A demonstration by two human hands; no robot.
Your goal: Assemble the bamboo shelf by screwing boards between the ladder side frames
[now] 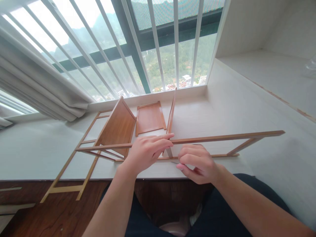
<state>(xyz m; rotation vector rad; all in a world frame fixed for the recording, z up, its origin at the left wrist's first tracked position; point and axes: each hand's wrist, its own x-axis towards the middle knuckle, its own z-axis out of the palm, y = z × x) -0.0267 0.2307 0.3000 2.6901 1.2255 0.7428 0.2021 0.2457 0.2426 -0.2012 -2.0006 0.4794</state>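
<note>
Head cam: a long wooden frame (222,136) stands on edge along the white ledge (234,102), with the left hand (145,151) resting loosely open on its top rail and the right hand (197,163) curled narrow just below it, pinching something too small to tell. Beyond the left hand a shelf panel (118,126) leans tilted, with a flat panel (150,118) just right of it and a second frame (71,168) lying off the ledge to the left.

frame (222,136): matt light wood | panel (150,118): smooth brown wood | ledge (222,108): pale matt laminate | curtain (37,89): white cloth

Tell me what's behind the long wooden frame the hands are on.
Behind the long wooden frame, a flat wooden panel lies on the white ledge; a tilted panel leans left of it. The left hand covers the joint.
</note>
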